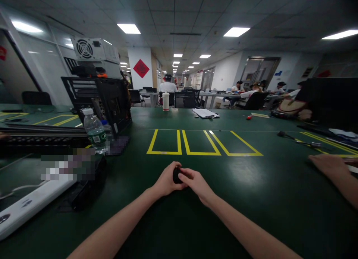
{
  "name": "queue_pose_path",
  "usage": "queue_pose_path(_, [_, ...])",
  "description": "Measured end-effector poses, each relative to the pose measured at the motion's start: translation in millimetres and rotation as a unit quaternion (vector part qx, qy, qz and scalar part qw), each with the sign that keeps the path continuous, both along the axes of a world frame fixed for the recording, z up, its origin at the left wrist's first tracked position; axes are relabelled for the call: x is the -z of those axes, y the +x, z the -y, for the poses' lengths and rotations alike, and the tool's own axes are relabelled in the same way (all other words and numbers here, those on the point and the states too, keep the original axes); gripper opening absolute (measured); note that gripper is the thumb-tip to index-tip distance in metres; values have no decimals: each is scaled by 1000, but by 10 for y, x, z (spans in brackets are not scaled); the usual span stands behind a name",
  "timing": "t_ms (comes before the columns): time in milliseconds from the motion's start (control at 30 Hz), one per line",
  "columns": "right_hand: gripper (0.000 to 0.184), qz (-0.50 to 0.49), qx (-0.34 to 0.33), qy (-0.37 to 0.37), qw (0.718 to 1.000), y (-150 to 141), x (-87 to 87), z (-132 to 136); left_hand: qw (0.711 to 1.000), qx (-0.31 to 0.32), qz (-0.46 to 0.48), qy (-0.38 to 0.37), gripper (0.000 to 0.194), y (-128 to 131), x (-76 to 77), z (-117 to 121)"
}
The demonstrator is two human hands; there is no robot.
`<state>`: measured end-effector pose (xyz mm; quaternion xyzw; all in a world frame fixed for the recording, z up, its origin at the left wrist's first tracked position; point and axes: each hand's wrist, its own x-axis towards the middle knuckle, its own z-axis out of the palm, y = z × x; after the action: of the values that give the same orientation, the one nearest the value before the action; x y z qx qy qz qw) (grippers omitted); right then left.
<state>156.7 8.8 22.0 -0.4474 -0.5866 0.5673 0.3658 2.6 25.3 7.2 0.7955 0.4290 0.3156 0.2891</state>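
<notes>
Both hands meet over the green table [195,214], close in front of me. Between them is a small dark, rounded object [176,175], mostly hidden by my fingers, so its kind does not show. My left hand [167,179] curls around its left side. My right hand [195,182] pinches it from the right, thumb across its front. Just beyond my hands lie three frames of yellow tape [165,152] on the tabletop.
To the left stand a water bottle [95,132], an open black computer case [112,102] and a white bar-shaped thing [36,203]. A white cup [166,101] and a clipboard with papers [205,113] sit farther back. Another person's hand [330,166] rests at right, near a black cable [299,140].
</notes>
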Motion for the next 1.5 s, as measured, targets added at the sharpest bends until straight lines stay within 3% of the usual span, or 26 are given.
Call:
queue_pose_path(133, [50,18,-7,16,1000,-63,-74,-91,1000,-3,8,7,71,-9,-70,-147])
queue_pose_path(233, [63,-4,0,21,1000,-76,-121,-237,998,30,-10,46,67,-35,-155,-287])
queue_pose_path(367, [40,-84,-32,-33,995,-7,-145,-401,997,53,-13,53,74,-61,-190,-409])
queue_pose_path(533, [46,-103,-47,-78,991,73,-122,-506,991,81,-37,96,76,-52,-136,-456])
queue_pose_path(700, [50,-15,-64,-27,997,-2,-100,-473,986,104,-76,110,70,-77,-145,-463])
queue_pose_path(800, [48,94,21,27,995,-75,-25,-413,982,107,-106,113,68,-80,-165,-444])
queue_pose_path(933, [42,165,76,79,980,-129,75,-379,976,63,-154,145,75,-49,-141,-420])
queue_pose_path(1133, [48,154,96,98,978,-136,134,-410,963,-43,-206,166,80,-5,-12,-431])
queue_pose_path(1300, [47,112,104,83,985,-137,169,-388,975,-69,-168,126,81,24,35,-396])
queue_pose_path(1500, [56,45,67,45,996,-96,119,-364,989,-69,-101,84,78,62,-29,-345])
